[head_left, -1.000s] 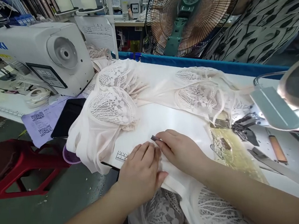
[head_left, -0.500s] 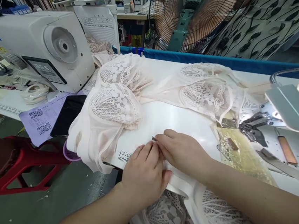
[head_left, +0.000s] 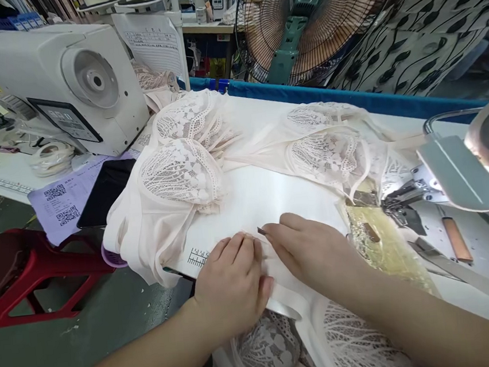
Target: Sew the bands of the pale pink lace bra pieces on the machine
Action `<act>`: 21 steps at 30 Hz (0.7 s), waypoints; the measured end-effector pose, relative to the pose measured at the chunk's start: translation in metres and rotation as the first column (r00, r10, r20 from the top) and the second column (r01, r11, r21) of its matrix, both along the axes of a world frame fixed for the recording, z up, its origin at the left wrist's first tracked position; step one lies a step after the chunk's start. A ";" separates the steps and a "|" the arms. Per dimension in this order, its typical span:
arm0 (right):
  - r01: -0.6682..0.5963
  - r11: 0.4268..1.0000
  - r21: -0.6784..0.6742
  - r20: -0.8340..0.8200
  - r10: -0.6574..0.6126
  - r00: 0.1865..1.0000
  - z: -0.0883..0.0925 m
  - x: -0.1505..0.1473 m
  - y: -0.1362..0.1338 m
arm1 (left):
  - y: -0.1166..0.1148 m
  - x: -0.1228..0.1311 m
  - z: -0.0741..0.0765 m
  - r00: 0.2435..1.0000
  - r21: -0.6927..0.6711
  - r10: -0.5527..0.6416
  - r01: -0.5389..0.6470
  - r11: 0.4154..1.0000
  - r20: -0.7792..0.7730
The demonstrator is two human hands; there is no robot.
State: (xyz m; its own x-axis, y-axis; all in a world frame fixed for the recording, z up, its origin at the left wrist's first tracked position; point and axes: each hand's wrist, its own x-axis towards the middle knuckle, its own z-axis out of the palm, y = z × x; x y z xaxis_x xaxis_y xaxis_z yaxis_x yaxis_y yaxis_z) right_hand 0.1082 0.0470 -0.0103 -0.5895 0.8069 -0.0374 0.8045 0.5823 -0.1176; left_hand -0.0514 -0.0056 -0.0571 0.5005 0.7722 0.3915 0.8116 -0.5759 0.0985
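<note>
My left hand (head_left: pixel 232 283) is closed on the edge of a pale pink lace bra (head_left: pixel 266 343), whose lace cups hang over the front of the white table. Just to its right, my right hand (head_left: pixel 305 247) pinches a small dark flat-tipped tool (head_left: pixel 262 231); most of it is hidden in the fingers, so its kind is unclear. A little pale fabric lies between the two hands. Beyond them, more bras lie on the table: a stack with lace cups (head_left: pixel 180 172) at left and another lace bra (head_left: pixel 328 152) at right.
A white sewing machine (head_left: pixel 97 47) stands at left, beside a black phone (head_left: pixel 106 191) and a printed sheet (head_left: pixel 58 204). At right are another machine's grey plate (head_left: pixel 462 174) and a wooden-handled tool (head_left: pixel 456 238). A fan (head_left: pixel 291 35) stands behind; a red stool (head_left: pixel 55 282) is lower left.
My right hand has moved right, away from the left, with the dark tool tip in its fingers. My left hand keeps its hold on the bra. The view has shifted slightly.
</note>
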 end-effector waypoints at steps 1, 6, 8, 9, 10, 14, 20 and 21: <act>-0.012 1.000 0.005 -0.017 0.012 1.000 -0.001 -0.003 0.002 | 0.000 0.000 0.000 1.000 0.000 0.000 0.000 1.000 0.002; -0.057 0.998 0.017 -0.037 0.058 0.998 -0.008 -0.019 0.011 | 0.001 0.000 -0.001 1.000 0.008 -0.001 0.001 1.000 0.006; -0.058 0.998 0.016 -0.016 0.058 0.998 -0.010 -0.023 0.012 | 0.001 0.000 -0.001 1.000 0.002 -0.002 0.002 1.000 0.005; -0.058 0.998 0.015 -0.005 0.058 0.998 -0.010 -0.023 0.012 | 0.001 0.000 -0.002 1.000 -0.001 -0.001 0.001 1.000 0.005; -0.061 0.998 0.013 0.003 0.061 0.998 -0.010 -0.023 0.012 | 0.001 0.000 -0.002 1.000 -0.003 0.001 -0.001 1.000 0.005; -0.083 0.996 0.010 0.024 0.083 0.996 -0.006 -0.015 0.007 | 0.000 0.000 -0.002 1.000 -0.002 0.007 -0.007 1.000 0.010; -0.049 0.997 0.056 0.024 0.048 0.999 -0.001 0.007 0.000 | 0.001 0.000 -0.001 1.000 0.006 0.005 -0.005 1.000 -0.002; -0.041 0.998 0.056 0.015 0.041 0.999 -0.001 0.010 0.000 | 0.000 -0.001 0.000 1.000 0.005 0.002 -0.002 1.000 -0.006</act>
State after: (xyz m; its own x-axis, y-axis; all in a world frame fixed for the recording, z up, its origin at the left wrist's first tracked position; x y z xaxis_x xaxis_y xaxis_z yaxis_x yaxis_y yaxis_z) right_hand 0.1178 0.0465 -0.0114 -0.6219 0.7831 -0.0009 0.7811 0.6202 -0.0728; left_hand -0.0519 -0.0051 -0.0573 0.5013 0.7711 0.3925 0.8132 -0.5748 0.0907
